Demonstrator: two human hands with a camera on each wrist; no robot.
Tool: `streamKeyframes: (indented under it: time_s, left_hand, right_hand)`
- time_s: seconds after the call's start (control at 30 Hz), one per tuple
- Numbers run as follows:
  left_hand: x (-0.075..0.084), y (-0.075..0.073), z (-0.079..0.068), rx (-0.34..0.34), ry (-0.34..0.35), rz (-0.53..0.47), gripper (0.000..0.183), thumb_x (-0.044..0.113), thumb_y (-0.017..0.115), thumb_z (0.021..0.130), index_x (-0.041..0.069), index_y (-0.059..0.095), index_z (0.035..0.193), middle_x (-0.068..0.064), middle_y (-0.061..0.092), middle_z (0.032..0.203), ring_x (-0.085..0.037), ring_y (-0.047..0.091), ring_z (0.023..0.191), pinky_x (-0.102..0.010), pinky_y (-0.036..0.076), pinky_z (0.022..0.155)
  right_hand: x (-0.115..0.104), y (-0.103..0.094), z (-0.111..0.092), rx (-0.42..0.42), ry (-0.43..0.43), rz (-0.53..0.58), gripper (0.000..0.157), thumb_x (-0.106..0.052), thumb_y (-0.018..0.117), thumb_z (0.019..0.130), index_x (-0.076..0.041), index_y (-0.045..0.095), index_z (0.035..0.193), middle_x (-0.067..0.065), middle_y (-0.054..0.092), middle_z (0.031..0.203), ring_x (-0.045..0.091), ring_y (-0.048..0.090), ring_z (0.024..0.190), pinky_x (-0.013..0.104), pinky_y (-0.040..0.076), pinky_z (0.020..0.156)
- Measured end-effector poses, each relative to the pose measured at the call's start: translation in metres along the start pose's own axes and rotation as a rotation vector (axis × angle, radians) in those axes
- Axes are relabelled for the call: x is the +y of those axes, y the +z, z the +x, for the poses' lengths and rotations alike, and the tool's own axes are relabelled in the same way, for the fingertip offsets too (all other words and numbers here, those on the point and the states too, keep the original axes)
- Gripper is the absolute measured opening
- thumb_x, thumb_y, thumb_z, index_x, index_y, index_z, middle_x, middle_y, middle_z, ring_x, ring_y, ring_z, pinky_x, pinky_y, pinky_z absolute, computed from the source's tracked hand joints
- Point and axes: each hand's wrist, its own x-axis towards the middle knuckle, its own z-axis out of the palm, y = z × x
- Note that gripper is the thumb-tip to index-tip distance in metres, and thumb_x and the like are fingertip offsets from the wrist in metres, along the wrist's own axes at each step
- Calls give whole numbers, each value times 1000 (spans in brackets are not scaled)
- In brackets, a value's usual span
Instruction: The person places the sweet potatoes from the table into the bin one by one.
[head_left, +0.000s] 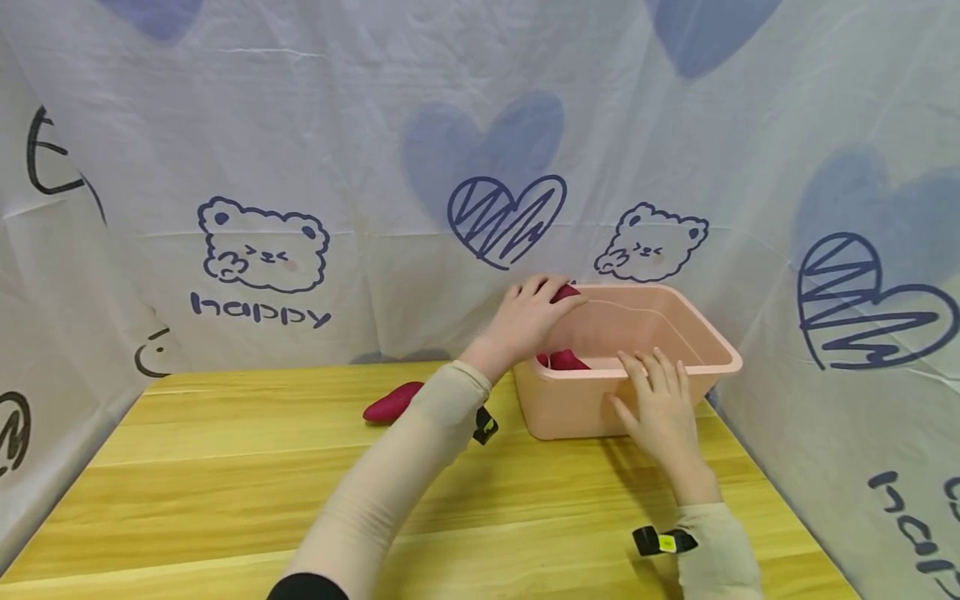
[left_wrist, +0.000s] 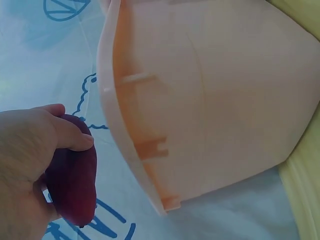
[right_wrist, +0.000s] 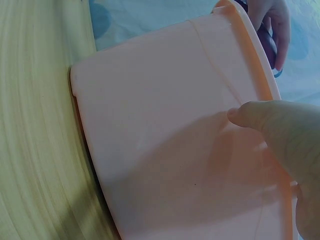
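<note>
The left hand (head_left: pixel 528 317) holds a dark red sweet potato (left_wrist: pixel 75 175) above the far left corner of the pink tub (head_left: pixel 585 408), with fingers and thumb wrapped round its sides, so that grip is full. In the left wrist view its long axis runs top to bottom with a slight tilt, roughly along the tub's rim, and a small tip points toward the bottom of that view.

The right hand (head_left: pixel 663 408) grips the tub's near rim, fingers over the edge and thumb against the outer wall.

Inside the tub, at its left, lie red pieces (head_left: pixel 567 361), mostly hidden by the near wall; which way they point cannot be told. A second sweet potato (head_left: pixel 390 404) lies on the worktop (head_left: pixel 247 467), left of the tub, its long axis slanting from near left to far right, its right end behind the left sleeve (head_left: pixel 420 450).
</note>
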Motion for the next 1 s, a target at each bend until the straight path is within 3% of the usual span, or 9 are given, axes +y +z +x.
streamKeyframes:
  time_s: [0.1, 0.2, 0.33, 0.53, 1.0]
  left_hand:
    - [4, 3, 3, 3, -2, 8, 57, 38, 65, 92, 35, 43, 145, -3, 38, 153, -26, 38, 138, -48, 42, 104]
    - [8, 5, 5, -2, -3, 9, 61, 38, 68, 90, 36, 42, 146, -3, 37, 153, -25, 37, 138, -48, 42, 103]
    - [12, 10, 9, 0, 6, 11, 61, 28, 67, 92, 37, 41, 146, -2, 36, 154, -24, 37, 139, -48, 42, 103]
    - [17, 15, 14, 25, 29, 11, 55, 14, 55, 97, 36, 42, 146, -3, 34, 156, -26, 38, 140, -48, 42, 107]
    - [26, 33, 20, 14, 48, -26, 52, 10, 47, 101, 35, 42, 146, 0, 31, 157, -25, 34, 143, -45, 43, 107]
  right_hand:
    - [1, 0, -1, 0, -3, 0, 63, -29, 74, 81, -11, 50, 137, 23, 52, 132, 45, 37, 135, 63, 20, 114]
    - [1, 0, -1, -1, -4, 1, 63, -29, 74, 82, -11, 50, 137, 23, 52, 132, 44, 36, 135, 63, 20, 113]
    - [1, 0, -1, -2, -2, 1, 64, -29, 75, 81, -11, 50, 137, 23, 52, 132, 44, 36, 135, 63, 19, 113]
    - [0, 0, 1, -16, 4, 1, 64, -28, 75, 81, -11, 49, 138, 23, 51, 132, 44, 36, 135, 64, 19, 113]
    - [0, 0, 0, -10, -2, -6, 63, -29, 74, 82, -11, 49, 137, 23, 51, 131, 44, 36, 134, 64, 20, 113]
